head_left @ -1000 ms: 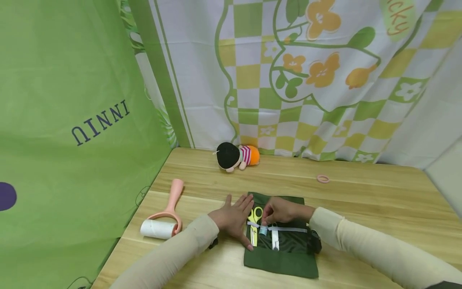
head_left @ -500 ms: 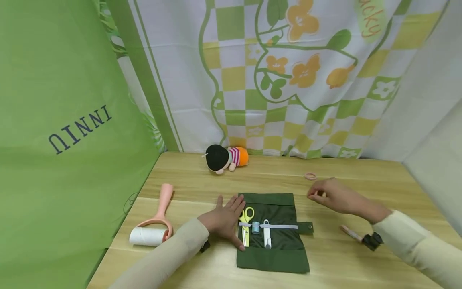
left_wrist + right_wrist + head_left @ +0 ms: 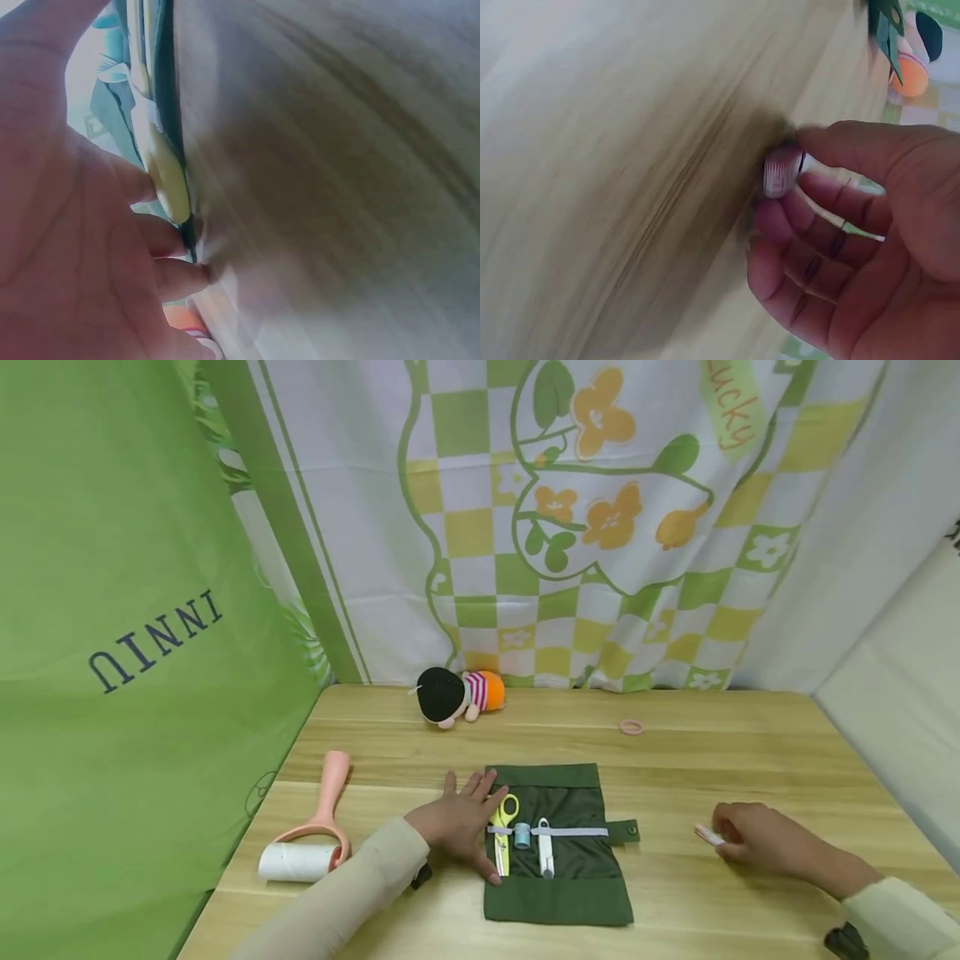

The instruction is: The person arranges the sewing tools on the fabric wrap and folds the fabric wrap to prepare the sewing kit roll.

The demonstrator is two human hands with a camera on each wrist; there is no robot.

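Observation:
The left hand (image 3: 459, 827) rests spread on the left edge of a dark green fabric case (image 3: 558, 902), beside yellow scissors (image 3: 503, 839). A white elastic band crosses the scissors, a light blue thread spool (image 3: 522, 836) and a white cutter-like tool (image 3: 546, 850). To the right of the case, the right hand (image 3: 780, 843) pinches a small pale item (image 3: 708, 835) with pinkish markings just over the table. In the right wrist view its ribbed end (image 3: 778, 177) shows between thumb and fingers. The left wrist view shows the left fingers (image 3: 180, 279) at the case's edge.
A pink-handled lint roller (image 3: 300, 862) lies at the left. Near the back edge are a black-haired doll (image 3: 441, 695) and a pink ring (image 3: 632, 727). The case's snap tab (image 3: 623, 832) sticks out rightward. Curtains stand behind and at the left.
The right hand has left the case, moved right across the table and now holds the small item that lay there. The left hand stays on the case; the head view has shifted slightly.

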